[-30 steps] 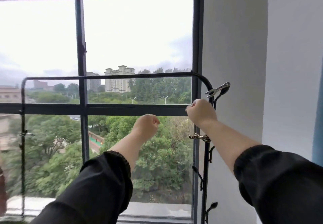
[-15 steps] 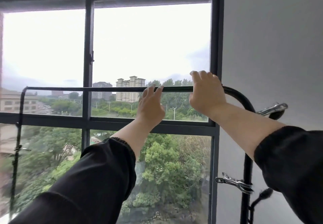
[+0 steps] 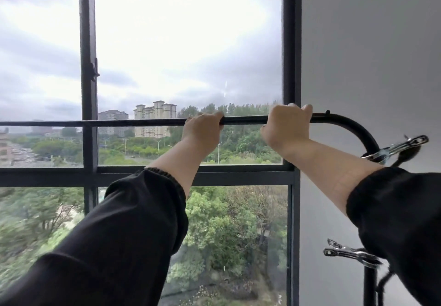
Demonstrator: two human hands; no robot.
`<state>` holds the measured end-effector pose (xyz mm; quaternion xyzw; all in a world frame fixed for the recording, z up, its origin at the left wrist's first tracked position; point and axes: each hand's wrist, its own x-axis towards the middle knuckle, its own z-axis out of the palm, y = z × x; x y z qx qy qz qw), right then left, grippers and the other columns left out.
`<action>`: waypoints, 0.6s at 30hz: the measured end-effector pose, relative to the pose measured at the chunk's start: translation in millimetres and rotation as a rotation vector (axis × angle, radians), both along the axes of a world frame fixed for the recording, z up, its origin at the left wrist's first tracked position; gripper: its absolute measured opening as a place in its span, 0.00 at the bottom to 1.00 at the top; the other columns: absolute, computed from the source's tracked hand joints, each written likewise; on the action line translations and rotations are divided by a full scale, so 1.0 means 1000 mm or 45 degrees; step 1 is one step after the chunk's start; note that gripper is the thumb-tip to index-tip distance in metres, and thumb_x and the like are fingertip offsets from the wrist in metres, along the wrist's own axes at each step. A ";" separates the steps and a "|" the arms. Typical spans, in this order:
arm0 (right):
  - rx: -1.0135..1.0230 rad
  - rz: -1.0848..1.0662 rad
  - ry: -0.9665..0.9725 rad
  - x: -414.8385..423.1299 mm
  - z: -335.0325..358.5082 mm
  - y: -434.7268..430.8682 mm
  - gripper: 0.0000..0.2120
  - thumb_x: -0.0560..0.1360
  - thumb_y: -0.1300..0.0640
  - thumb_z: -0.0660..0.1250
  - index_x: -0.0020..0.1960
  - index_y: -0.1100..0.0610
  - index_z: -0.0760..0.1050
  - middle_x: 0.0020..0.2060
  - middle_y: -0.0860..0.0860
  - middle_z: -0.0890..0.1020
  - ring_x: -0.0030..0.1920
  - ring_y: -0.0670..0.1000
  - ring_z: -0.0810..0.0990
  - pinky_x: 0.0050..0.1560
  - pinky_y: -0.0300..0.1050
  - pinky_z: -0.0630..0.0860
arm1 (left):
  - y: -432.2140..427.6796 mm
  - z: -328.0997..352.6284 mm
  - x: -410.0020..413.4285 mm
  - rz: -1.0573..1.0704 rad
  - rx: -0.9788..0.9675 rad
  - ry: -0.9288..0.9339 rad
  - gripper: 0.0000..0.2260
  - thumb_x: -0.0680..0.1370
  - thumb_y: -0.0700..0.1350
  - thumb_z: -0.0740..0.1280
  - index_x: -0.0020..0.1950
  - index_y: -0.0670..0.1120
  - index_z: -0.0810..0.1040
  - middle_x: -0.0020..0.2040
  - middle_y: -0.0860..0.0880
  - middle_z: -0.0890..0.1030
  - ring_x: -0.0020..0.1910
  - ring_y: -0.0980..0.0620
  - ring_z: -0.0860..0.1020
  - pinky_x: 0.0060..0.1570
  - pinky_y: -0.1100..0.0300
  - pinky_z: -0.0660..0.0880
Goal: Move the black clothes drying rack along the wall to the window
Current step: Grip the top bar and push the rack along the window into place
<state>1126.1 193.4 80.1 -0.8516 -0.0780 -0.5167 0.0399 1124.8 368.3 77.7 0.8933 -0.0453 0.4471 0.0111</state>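
The black clothes drying rack (image 3: 245, 120) stands right in front of the window (image 3: 186, 43). Its top bar runs level across the glass and bends down at the right into an upright post (image 3: 370, 286). My left hand (image 3: 202, 130) is curled over the top bar near its middle. My right hand (image 3: 286, 126) grips the same bar a little further right, just before the bend. Both forearms reach up from black sleeves. The rack's lower part and left end are out of sight.
Two metal clothes clips hang on the rack's right post, the upper clip (image 3: 401, 148) and the lower clip (image 3: 353, 255). A plain grey wall (image 3: 372, 55) stands just right of the dark window frame (image 3: 292, 67). Trees and buildings lie far below outside.
A second ago both hands were fists below the bar. They rose, the left opened onto the bar, and now both are closed around it. The view tilted upward.
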 end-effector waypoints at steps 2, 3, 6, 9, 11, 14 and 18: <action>-0.029 -0.040 -0.019 0.013 -0.002 -0.001 0.16 0.73 0.59 0.63 0.29 0.56 0.62 0.25 0.48 0.66 0.38 0.55 0.69 0.57 0.54 0.63 | 0.002 0.002 0.008 0.062 0.084 -0.016 0.09 0.81 0.41 0.56 0.60 0.44 0.70 0.45 0.46 0.78 0.41 0.46 0.77 0.40 0.55 0.76; -0.043 -0.035 -0.006 0.019 -0.002 -0.003 0.15 0.73 0.58 0.63 0.30 0.56 0.64 0.26 0.49 0.67 0.39 0.55 0.69 0.57 0.54 0.63 | 0.002 0.003 0.012 0.088 0.102 -0.029 0.09 0.81 0.40 0.56 0.60 0.45 0.70 0.43 0.46 0.78 0.39 0.47 0.76 0.35 0.56 0.74; -0.104 0.000 0.046 0.041 -0.001 -0.009 0.08 0.74 0.58 0.63 0.37 0.58 0.67 0.32 0.51 0.73 0.43 0.55 0.71 0.59 0.54 0.63 | -0.002 0.003 0.032 0.065 0.073 0.010 0.11 0.80 0.36 0.56 0.61 0.44 0.70 0.48 0.43 0.78 0.45 0.44 0.78 0.45 0.53 0.77; -0.127 0.060 0.074 0.063 0.000 -0.021 0.04 0.74 0.58 0.63 0.42 0.59 0.70 0.37 0.52 0.74 0.47 0.55 0.73 0.54 0.52 0.62 | -0.008 0.001 0.050 -0.007 0.005 0.069 0.17 0.78 0.33 0.56 0.66 0.43 0.68 0.58 0.40 0.76 0.58 0.40 0.74 0.63 0.46 0.71; -0.126 0.066 0.077 0.078 0.001 -0.028 0.06 0.74 0.58 0.62 0.47 0.59 0.73 0.40 0.52 0.77 0.49 0.56 0.73 0.52 0.51 0.61 | -0.011 0.001 0.060 -0.039 -0.018 0.093 0.21 0.76 0.31 0.56 0.68 0.43 0.66 0.61 0.40 0.74 0.62 0.39 0.71 0.66 0.46 0.68; -0.117 0.069 0.069 0.101 0.000 -0.038 0.07 0.73 0.58 0.63 0.49 0.60 0.74 0.42 0.54 0.79 0.49 0.56 0.73 0.53 0.51 0.61 | -0.018 -0.001 0.073 -0.055 -0.003 0.141 0.25 0.73 0.30 0.58 0.69 0.44 0.64 0.63 0.41 0.72 0.65 0.40 0.68 0.69 0.46 0.65; -0.082 0.119 0.079 0.125 0.003 -0.046 0.07 0.74 0.58 0.62 0.48 0.60 0.75 0.42 0.55 0.79 0.50 0.56 0.73 0.54 0.51 0.61 | -0.027 0.002 0.086 -0.053 -0.020 0.175 0.26 0.72 0.31 0.59 0.70 0.44 0.64 0.64 0.41 0.71 0.66 0.40 0.67 0.70 0.46 0.64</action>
